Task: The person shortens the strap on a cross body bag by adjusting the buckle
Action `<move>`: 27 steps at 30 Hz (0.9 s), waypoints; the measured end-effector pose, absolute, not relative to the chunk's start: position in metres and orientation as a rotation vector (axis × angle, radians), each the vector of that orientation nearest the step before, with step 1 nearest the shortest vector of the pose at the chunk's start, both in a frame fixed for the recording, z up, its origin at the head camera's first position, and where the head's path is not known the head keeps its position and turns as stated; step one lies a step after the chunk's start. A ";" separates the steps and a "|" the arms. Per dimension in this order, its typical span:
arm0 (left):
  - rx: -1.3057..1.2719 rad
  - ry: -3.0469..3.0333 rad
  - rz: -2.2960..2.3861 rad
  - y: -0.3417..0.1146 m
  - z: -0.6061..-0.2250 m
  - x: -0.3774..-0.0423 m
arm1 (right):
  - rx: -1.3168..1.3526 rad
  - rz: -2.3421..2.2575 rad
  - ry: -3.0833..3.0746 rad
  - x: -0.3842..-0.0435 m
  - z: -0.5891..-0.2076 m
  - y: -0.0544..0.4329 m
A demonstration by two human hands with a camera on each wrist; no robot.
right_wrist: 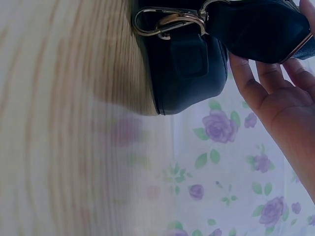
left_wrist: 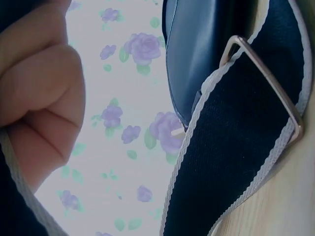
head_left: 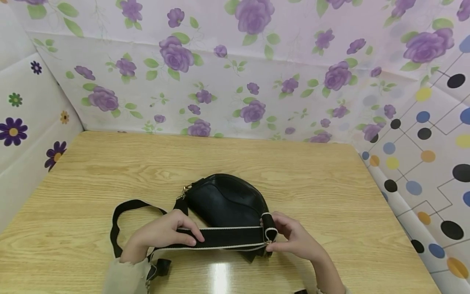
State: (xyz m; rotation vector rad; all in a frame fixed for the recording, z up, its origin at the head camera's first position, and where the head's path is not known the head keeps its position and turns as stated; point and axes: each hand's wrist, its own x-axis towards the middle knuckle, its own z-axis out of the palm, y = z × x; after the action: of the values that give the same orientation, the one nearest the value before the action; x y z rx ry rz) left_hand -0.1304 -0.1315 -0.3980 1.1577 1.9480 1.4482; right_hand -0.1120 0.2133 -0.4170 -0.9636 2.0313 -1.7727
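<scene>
A black shoulder bag point(head_left: 225, 202) lies on the wooden table, its curved top away from me. Across its near side stretches a wide black strap point(head_left: 233, 237) with white edging. My left hand point(head_left: 163, 232) pinches this strap between thumb and fingers. At the bag's right end, my right hand point(head_left: 295, 239) holds the strap's looped end near the gold hardware. A gold clasp point(right_wrist: 170, 22) hangs beside a leather tab in the right wrist view. The left wrist view has a rectangular metal slider point(left_wrist: 268, 76) around the strap.
A loop of strap point(head_left: 115, 222) curves over the table point(head_left: 147, 163) left of the bag. Beside my left wrist is a small black strap piece point(head_left: 161, 267). Flowered cloth point(head_left: 220, 81) hangs behind the table, with patterned cloth on both sides.
</scene>
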 end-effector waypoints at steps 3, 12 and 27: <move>1.152 1.950 1.447 -0.133 -0.397 -0.130 | -0.995 -1.776 2.028 -0.112 -0.417 0.212; 1.172 1.923 1.462 -0.138 -0.398 -0.129 | -1.051 -1.784 2.005 -0.114 -0.418 0.211; 1.173 1.898 1.490 -0.147 -0.400 -0.128 | -1.011 -1.772 2.033 -0.113 -0.417 0.209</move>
State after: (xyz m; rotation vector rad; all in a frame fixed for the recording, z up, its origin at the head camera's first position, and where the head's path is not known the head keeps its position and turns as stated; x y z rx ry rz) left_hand -0.1277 -0.1471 -0.3997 1.1730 1.8977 1.4903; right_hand -0.1134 0.2088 -0.4169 -1.0108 2.0330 -1.7719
